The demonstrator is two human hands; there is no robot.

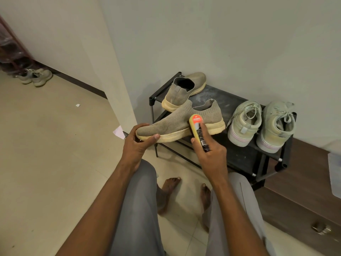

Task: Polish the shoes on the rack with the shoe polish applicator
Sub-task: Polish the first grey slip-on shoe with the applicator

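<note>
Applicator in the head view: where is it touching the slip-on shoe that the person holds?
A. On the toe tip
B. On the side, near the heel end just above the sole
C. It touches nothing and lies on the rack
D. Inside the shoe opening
B: the right hand holds the applicator against the side of the slip-on shoe toward its heel, while the left hand grips the toe end.

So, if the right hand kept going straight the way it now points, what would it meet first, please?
Probably the grey knit slip-on shoe: the right hand already has the shoe polish applicator at its side, though contact is unclear.
</note>
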